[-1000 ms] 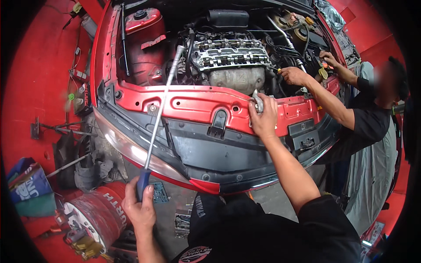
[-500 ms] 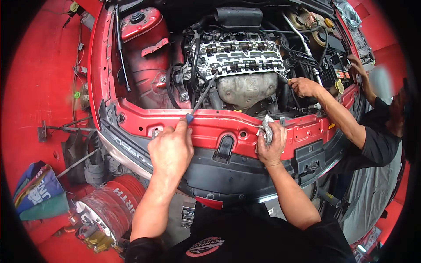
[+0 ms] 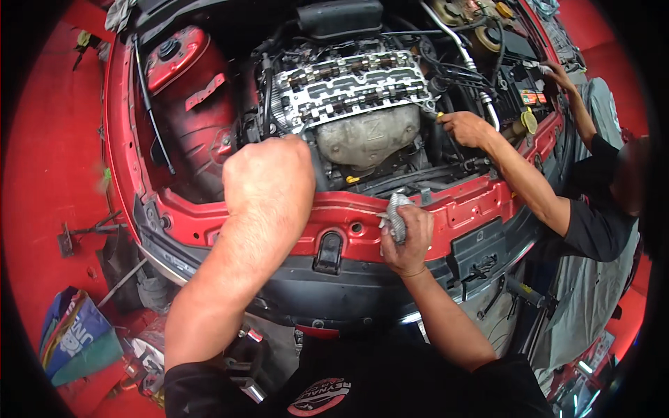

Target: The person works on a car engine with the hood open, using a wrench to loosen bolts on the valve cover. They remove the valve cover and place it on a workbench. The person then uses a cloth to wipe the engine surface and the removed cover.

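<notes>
My left hand [image 3: 268,167] is closed in a fist, reaching over the red front panel [image 3: 334,212] to the left end of the cylinder head. The blue-handled, long-shafted screwdriver it held a moment ago is hidden behind the fist. My right hand [image 3: 408,240] grips a crumpled grey rag [image 3: 397,216] above the panel, right of the middle. Camshafts show in the open cylinder head [image 3: 355,87], with a dull metal heat shield [image 3: 369,136] below. At the head's right end a co-worker's hand [image 3: 470,130] holds a tool with a yellow handle [image 3: 440,117].
The co-worker's other hand [image 3: 557,75] is by the battery [image 3: 526,94] at the right. A black bumper [image 3: 355,285] runs along the front. A thin black strut [image 3: 150,104] stands at the left of the bay. A grey cover [image 3: 592,313] hangs at the right.
My left hand has moved forward toward the engine, and the screwdriver has gone out of sight behind it. The whole view has shifted. My right hand still holds the rag.
</notes>
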Action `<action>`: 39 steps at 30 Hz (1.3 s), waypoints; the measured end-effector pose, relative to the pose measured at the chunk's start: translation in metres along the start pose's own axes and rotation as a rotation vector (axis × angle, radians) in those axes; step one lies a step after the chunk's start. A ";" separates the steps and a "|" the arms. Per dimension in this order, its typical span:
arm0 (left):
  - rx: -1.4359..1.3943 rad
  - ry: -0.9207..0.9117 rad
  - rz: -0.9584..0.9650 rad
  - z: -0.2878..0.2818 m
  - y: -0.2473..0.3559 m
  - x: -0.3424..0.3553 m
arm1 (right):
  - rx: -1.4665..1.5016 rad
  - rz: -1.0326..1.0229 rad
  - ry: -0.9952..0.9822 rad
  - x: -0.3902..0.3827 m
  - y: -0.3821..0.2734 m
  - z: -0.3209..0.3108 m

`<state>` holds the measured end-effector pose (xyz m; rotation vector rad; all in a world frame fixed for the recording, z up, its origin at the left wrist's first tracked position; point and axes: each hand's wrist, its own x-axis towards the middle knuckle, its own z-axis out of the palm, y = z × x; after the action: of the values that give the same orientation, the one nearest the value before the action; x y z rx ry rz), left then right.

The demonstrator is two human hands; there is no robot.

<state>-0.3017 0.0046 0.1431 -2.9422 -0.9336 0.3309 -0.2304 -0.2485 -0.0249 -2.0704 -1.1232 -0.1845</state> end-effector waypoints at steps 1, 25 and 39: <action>0.019 0.044 0.020 -0.004 0.003 0.004 | 0.019 0.007 0.000 0.001 0.000 -0.002; 0.034 -0.117 -0.144 0.064 0.074 -0.069 | 0.074 0.289 0.098 0.212 0.151 0.021; 0.203 -0.057 0.005 0.007 0.040 -0.010 | 0.450 0.228 -0.297 0.086 -0.010 -0.004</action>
<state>-0.2879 -0.0341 0.1344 -2.7637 -0.8443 0.4820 -0.1855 -0.1913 0.0227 -1.8292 -0.9774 0.4616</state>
